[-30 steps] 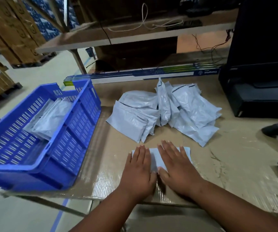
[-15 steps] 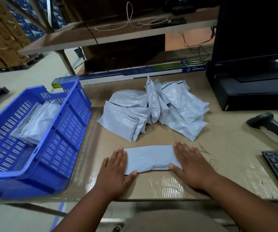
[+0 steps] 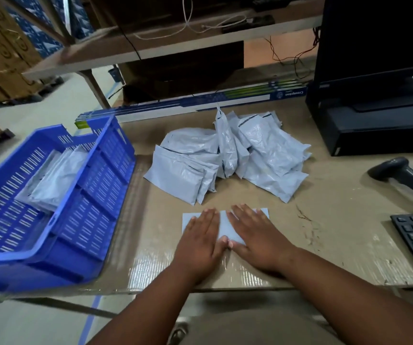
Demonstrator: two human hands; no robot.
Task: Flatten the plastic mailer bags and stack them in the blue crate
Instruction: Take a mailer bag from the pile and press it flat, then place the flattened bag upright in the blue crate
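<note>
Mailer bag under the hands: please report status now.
Left hand and right hand open, pressing flat on the mailer bag. Bag on table, not yet in blue crate. Path to crate unobstructed.

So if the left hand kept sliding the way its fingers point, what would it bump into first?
Probably the pile of mailer bags. The left hand lies flat on one mailer bag, fingers pointing away towards the pile's nearest bags.

Grey mailer [image 3: 225,226] flat on table; pile [image 3: 227,158] behind; blue crate [image 3: 95,195] left.
</note>
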